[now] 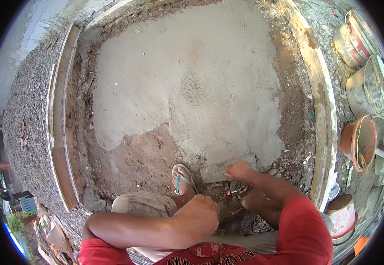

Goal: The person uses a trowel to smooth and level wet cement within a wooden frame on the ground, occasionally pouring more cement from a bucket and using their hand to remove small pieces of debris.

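Note:
A broad patch of wet grey cement (222, 79) covers much of the ground before me, its near edge ragged against bare brown soil (134, 154). My right hand (240, 171) grips a rectangular cement-coated float (215, 173), which lies flat along the patch's near edge. The float's handle is hidden under my fingers. Close to my body, my left hand (198, 216) is curled into a loose fist above my bent leg, apart from the cement; nothing shows in it. My foot in a green-strapped flip-flop (184, 180) stands on soil left of the float.
Wooden boards (61, 115) border the soil on the left, and a long pale beam (317, 88) on the right. Beyond that beam stand cement-stained buckets (368, 86) and an orange-brown bucket (358, 143). Gravel (28, 106) lies beyond the left boards.

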